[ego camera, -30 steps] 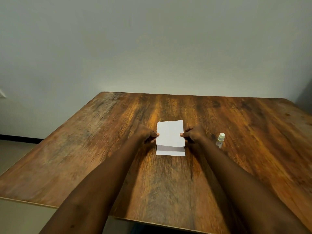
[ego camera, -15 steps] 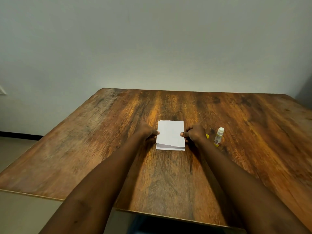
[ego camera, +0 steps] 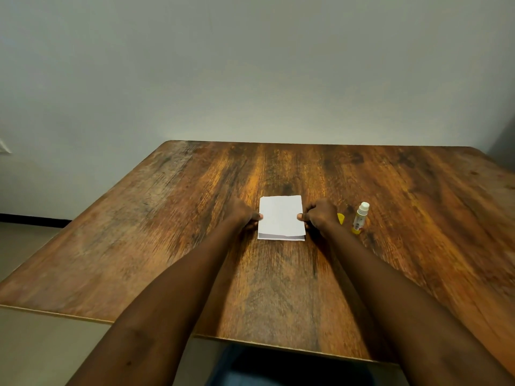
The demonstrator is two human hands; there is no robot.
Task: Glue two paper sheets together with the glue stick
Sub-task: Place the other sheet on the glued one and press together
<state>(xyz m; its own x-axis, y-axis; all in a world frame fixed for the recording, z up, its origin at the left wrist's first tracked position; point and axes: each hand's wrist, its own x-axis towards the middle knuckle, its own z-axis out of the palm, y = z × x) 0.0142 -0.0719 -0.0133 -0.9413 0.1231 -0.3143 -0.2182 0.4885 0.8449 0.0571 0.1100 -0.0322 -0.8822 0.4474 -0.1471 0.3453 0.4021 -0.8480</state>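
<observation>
The upper sheet [ego camera: 281, 215] of white paper lay almost squarely over the lower sheet [ego camera: 280, 237] near the middle of the wooden table [ego camera: 167, 232]; only a thin strip of the lower sheet showed along the 6 o'clock edge, with a grey shadow band above it; whether the two sheets touched could not be told. The left hand [ego camera: 242, 214] pinched the upper sheet's 9 o'clock edge, thumb on top and fingers curled; the right hand [ego camera: 320, 215] pinched the 3 o'clock edge the same way. At 3 o'clock, just beyond the right hand, lay a yellow cap [ego camera: 340, 218]; just past it the glue stick [ego camera: 361, 218] stood uncapped, tilted slightly. A pale wall [ego camera: 250, 79] rose behind the table at 12 o'clock.
</observation>
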